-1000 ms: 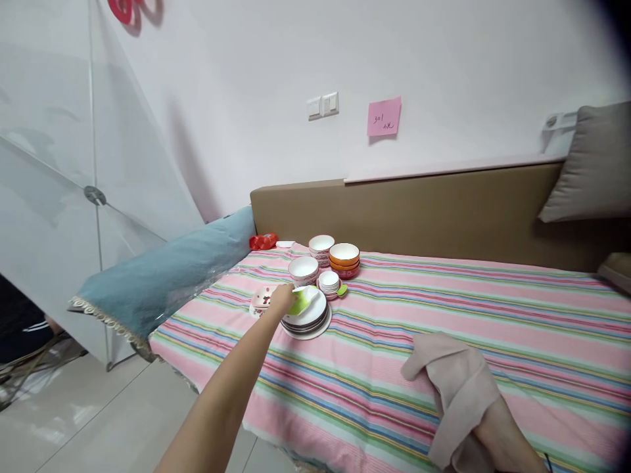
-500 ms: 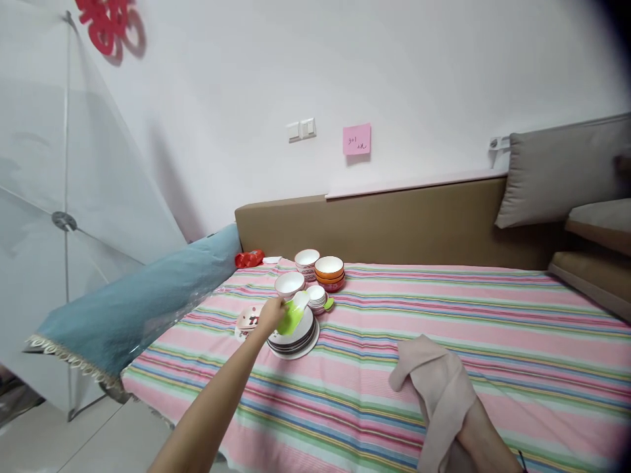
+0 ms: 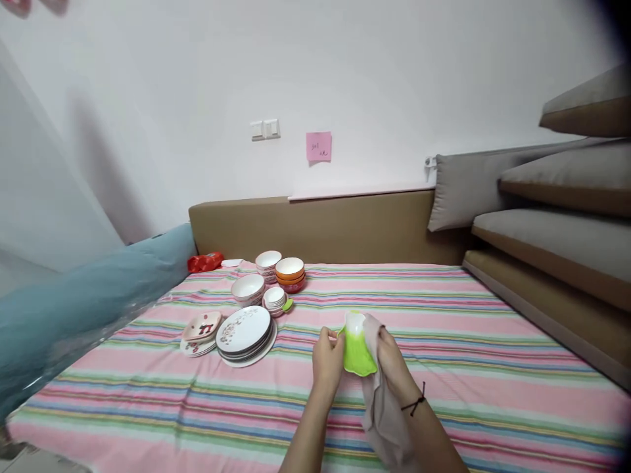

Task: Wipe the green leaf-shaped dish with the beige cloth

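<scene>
My left hand (image 3: 327, 361) grips the edge of a small green and white dish (image 3: 356, 348), held up over the striped bed cover (image 3: 444, 348). My right hand (image 3: 392, 360) holds a beige cloth (image 3: 380, 410) against the dish's right side. The cloth hangs down under my right wrist. A stack of plates (image 3: 245, 334) lies on the cover to the left of my hands.
Behind the plates stand a white bowl (image 3: 248, 288), stacked orange bowls (image 3: 290, 272), small stacked cups (image 3: 275, 300) and a patterned square dish (image 3: 202, 326). A teal cushion (image 3: 93, 295) lies at the left. Brown cushions (image 3: 557, 236) are piled at the right, against a brown headboard (image 3: 315, 226).
My left hand lifted the green dish off the plate stack and brought it toward me. My right hand came up with the cloth to meet it. The view swung right.
</scene>
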Action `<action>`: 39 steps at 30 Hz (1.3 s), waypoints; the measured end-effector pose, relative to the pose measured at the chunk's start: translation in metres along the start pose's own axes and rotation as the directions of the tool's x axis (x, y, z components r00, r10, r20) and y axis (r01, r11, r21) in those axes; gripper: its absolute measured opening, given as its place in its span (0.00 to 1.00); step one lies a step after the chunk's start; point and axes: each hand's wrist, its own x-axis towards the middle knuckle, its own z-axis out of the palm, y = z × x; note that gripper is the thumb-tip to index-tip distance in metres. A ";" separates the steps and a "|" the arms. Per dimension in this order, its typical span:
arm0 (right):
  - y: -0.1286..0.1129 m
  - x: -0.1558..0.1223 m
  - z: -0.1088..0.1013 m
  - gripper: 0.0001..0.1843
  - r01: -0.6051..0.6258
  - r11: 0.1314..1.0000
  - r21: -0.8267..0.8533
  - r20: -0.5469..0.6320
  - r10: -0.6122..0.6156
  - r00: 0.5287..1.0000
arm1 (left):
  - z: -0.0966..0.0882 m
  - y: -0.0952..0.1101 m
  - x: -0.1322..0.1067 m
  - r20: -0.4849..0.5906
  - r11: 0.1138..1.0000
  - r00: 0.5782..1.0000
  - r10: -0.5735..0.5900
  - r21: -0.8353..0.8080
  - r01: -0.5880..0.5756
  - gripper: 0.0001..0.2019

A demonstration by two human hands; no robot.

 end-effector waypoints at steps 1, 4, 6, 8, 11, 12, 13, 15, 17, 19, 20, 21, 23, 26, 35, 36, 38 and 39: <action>0.002 0.006 -0.006 0.13 -0.010 0.999 -0.052 -0.011 0.009 1.000 | 0.008 0.003 0.000 -0.001 0.999 1.000 0.002 -0.046 -0.002 0.14; 0.009 0.016 -0.018 0.10 -0.033 0.981 -0.191 -0.091 0.016 0.996 | 0.027 0.010 -0.001 0.042 0.975 0.998 0.048 -0.221 -0.037 0.17; 0.015 0.016 -0.023 0.12 -0.040 0.963 -0.267 -0.148 0.000 0.989 | 0.037 0.010 -0.004 0.128 0.945 0.986 0.105 -0.321 -0.059 0.19; 0.020 0.015 -0.027 0.16 -0.042 0.931 -0.364 -0.176 -0.024 0.984 | 0.044 0.008 -0.008 0.217 0.921 0.967 0.135 -0.387 -0.041 0.20; 0.022 0.013 -0.033 0.20 -0.004 0.913 -0.407 -0.151 -0.063 0.986 | 0.050 0.005 -0.010 0.281 0.903 0.949 0.140 -0.430 -0.006 0.21; 0.021 0.012 -0.034 0.20 0.030 0.931 -0.365 -0.124 -0.081 0.989 | 0.050 0.004 -0.010 0.286 0.903 0.948 0.143 -0.430 -0.007 0.22; 0.019 0.011 -0.036 0.20 0.067 0.947 -0.313 -0.098 -0.102 0.990 | 0.050 0.004 -0.010 0.290 0.905 0.945 0.150 -0.425 -0.013 0.22; 0.013 0.007 -0.039 0.18 0.102 0.961 -0.258 -0.078 -0.126 0.989 | 0.050 0.005 -0.011 0.312 0.912 0.935 0.172 -0.410 -0.031 0.22; 0.007 0.003 -0.042 0.11 0.073 0.950 -0.302 -0.108 -0.111 0.988 | 0.048 0.007 -0.012 0.355 0.913 0.915 0.193 -0.406 -0.035 0.22; 0.001 0.001 -0.046 0.08 0.021 0.932 -0.361 -0.143 -0.077 0.987 | 0.047 0.010 -0.014 0.396 0.913 0.901 0.176 -0.409 0.002 0.22; 0.000 0.001 -0.047 0.10 0.007 0.930 -0.367 -0.151 -0.067 0.986 | 0.046 0.011 -0.015 0.410 0.911 0.898 0.157 -0.412 0.029 0.21; 0.000 0.001 -0.049 0.11 -0.001 0.933 -0.360 -0.156 -0.059 0.986 | 0.045 0.012 -0.015 0.419 0.907 0.897 0.140 -0.417 0.053 0.21; 0.001 0.002 -0.052 0.11 -0.012 0.942 -0.336 -0.165 -0.046 0.985 | 0.043 0.012 -0.014 0.430 0.904 0.893 0.134 -0.422 0.067 0.21; 0.007 0.001 -0.057 0.16 -0.033 0.945 -0.325 -0.179 -0.027 0.983 | 0.042 0.009 -0.013 0.448 0.924 0.882 0.146 -0.380 0.041 0.21; 0.020 0.002 -0.065 0.14 -0.104 0.957 -0.271 -0.228 0.041 0.973 | 0.034 0.015 -0.017 0.454 0.767 0.881 -0.135 -0.514 0.383 0.29; 0.021 0.003 -0.064 0.15 -0.106 0.964 -0.245 -0.220 0.051 0.974 | 0.035 0.015 -0.018 0.441 0.720 0.888 -0.131 -0.573 0.391 0.29; 0.024 0.004 -0.060 0.16 -0.086 0.985 -0.146 -0.174 0.060 0.983 | 0.038 0.015 -0.019 0.351 0.645 0.932 -0.094 -0.692 0.326 0.28; 0.024 0.004 -0.058 0.16 -0.075 0.993 -0.092 -0.142 0.062 0.988 | 0.040 0.015 -0.020 0.292 0.613 0.953 -0.081 -0.739 0.279 0.27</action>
